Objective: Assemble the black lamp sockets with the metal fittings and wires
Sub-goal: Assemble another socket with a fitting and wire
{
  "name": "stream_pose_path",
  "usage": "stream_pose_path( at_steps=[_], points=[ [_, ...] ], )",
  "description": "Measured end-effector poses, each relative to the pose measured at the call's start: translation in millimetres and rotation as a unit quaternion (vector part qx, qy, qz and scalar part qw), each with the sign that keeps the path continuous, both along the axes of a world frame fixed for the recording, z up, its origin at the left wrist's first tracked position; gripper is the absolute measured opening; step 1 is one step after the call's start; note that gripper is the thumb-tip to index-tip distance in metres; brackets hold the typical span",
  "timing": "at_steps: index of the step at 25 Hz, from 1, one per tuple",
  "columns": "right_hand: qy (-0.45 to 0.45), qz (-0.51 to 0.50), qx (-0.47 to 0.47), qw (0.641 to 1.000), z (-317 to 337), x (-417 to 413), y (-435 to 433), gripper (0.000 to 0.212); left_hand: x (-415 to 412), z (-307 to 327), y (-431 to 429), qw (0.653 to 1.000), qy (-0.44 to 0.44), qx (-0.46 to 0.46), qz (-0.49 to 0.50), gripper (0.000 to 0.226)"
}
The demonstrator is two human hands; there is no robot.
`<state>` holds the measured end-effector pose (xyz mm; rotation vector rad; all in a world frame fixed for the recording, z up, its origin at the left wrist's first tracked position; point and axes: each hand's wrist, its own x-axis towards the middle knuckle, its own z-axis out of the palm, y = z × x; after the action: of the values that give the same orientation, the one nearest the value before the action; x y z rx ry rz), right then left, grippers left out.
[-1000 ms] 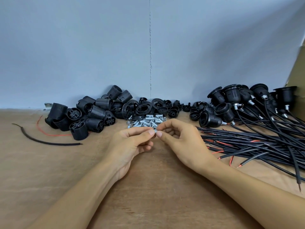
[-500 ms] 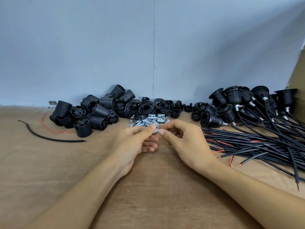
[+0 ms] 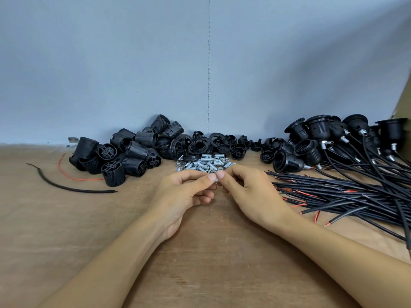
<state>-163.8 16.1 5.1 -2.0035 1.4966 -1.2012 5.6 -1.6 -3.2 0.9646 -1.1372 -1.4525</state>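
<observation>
My left hand (image 3: 184, 192) and my right hand (image 3: 249, 192) meet at the table's middle, fingertips together, pinching one small metal fitting (image 3: 215, 179) between them; most of it is hidden by the fingers. Just behind lies a pile of silver metal fittings (image 3: 204, 166). A heap of black socket bodies (image 3: 124, 152) sits at the back left. Black rings and caps (image 3: 222, 146) lie behind the fittings. Black wires with red cores (image 3: 347, 192) spread out on the right.
Sockets with wires attached (image 3: 322, 138) are heaped at the back right. A loose black wire (image 3: 66, 187) and a red wire (image 3: 73, 177) lie on the left. The brown table (image 3: 211, 252) ends at a blue-grey wall (image 3: 155, 63). A cardboard edge (image 3: 403, 103) stands far right.
Both hands stay together on the fitting, with only small shifts of the fingers. The view has drifted slightly to the left, so the piles appear further right.
</observation>
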Motion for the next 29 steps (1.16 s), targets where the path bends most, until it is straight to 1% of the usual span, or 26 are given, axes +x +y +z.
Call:
stream_pose_path(
  at_steps=[7,18,24,29],
  points=[
    [0.006,0.001,-0.003,1.0,-1.6,-0.4,0.6,0.027,1.2,-2.4,-0.2,1.0,-0.011,-0.007,-0.005,0.04],
    [-0.012,0.001,0.003,1.0,-1.8,0.6,-1.4,0.028,2.7,-3.7,-1.9,1.0,-0.004,-0.006,-0.009,0.035],
    [-0.011,0.004,0.007,1.0,-2.7,0.0,-2.3,0.03,3.6,-2.5,-0.5,1.0,0.003,0.002,-0.017,0.025],
    [-0.011,0.002,0.003,1.0,-3.2,-0.5,-2.7,0.029,3.6,-1.9,-0.9,1.0,-0.006,0.001,-0.016,0.029]
  ],
)
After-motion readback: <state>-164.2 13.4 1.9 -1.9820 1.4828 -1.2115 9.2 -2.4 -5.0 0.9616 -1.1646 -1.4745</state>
